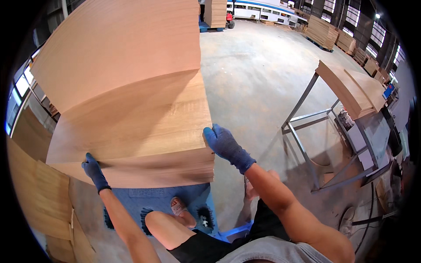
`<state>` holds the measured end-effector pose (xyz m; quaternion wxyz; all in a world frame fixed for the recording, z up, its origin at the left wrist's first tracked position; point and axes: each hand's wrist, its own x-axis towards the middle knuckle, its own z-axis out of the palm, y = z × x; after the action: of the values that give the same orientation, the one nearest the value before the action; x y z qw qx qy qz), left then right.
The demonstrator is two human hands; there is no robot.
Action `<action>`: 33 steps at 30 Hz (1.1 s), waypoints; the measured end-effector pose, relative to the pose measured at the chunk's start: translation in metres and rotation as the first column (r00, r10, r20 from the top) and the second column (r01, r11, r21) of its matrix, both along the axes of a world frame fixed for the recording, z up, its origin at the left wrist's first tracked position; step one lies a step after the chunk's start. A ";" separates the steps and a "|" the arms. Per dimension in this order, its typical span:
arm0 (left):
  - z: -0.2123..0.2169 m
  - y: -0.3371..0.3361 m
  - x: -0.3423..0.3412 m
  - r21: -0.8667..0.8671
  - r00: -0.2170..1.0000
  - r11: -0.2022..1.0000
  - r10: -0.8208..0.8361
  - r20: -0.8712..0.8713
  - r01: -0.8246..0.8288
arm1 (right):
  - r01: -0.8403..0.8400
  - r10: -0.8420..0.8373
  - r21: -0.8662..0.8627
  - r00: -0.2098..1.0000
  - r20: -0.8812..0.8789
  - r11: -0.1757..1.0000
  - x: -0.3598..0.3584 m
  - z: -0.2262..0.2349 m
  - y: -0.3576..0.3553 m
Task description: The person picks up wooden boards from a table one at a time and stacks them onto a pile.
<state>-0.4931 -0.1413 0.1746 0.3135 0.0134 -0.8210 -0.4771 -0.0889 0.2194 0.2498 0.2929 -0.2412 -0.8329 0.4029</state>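
Observation:
A stack of thin wood sheets [162, 168] rests on a blue plastic pallet [144, 197] in front of me. Both of my hands wear blue gloves. Near the left end of the stack's front edge, my left hand [93, 171] is closed on the edge of the top wood sheet [136, 127], thumb up. My right hand [224, 143] grips the right edge by the near corner, its thumb on the top face. How many sheets lie between my fingers is hidden. Behind, a paler block of sheets [127, 48] rises, its lower edge meeting the top face in a curved line.
To the right stands a metal-framed table [302, 144] carrying wood boards [351, 87]. More stacked boards [322, 33] sit at the far right. Large wood sheets [44, 197] lie at the left. My foot [180, 208] is on the pallet; grey concrete floor [250, 79] extends beyond.

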 end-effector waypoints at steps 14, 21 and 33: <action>-0.013 0.038 0.170 0.763 0.851 0.589 -0.515 0.099 0.268 | -0.238 -0.223 -0.950 0.933 -0.281 0.203 0.142 -0.045 0.039; -0.003 0.141 0.372 0.805 0.434 0.474 -0.847 0.306 0.357 | -0.514 -0.572 -0.765 0.517 -0.637 0.388 0.338 -0.069 0.175; -0.039 0.178 0.441 0.628 -0.004 0.228 -0.938 0.346 0.744 | -0.206 -0.676 -0.723 0.260 -0.690 0.659 0.478 0.109 0.272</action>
<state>-0.0525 0.0369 0.1351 -0.3744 -0.2728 -0.6283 -0.6250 0.3886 0.4914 0.3589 0.6684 -0.1835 -0.2178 0.6872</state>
